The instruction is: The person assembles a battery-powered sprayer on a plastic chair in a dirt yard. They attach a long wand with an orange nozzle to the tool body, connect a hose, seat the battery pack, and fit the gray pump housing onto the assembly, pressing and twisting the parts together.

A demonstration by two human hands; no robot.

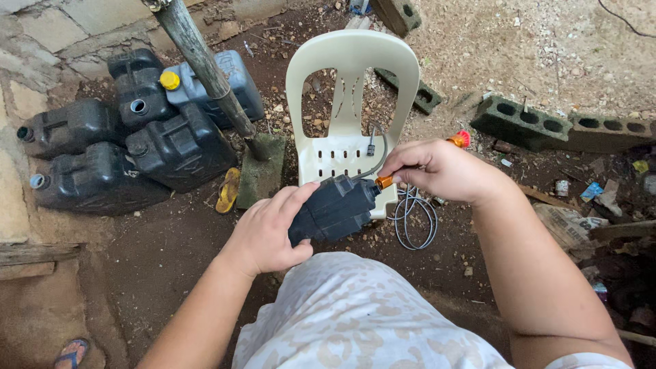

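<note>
Above a white chair (345, 154), the left hand (268, 232) wraps a rigid black box (333, 208), seemingly light; the right hand (437, 167) pinches an orange-handled screwdriver (385, 182) at its corner.

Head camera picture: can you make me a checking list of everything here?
Surface: bare dirt ground, with pebbles.
Job's things: black boxy device in left hand; orange-tipped tool in right hand.
Clutter: yellow sandal, litter scraps.
Grip: both hands closed on their things.
Cables: grey cable coiled beside the chair.
Surroundings: white plastic chair, black jugs, concrete blocks, wooden post.
</note>
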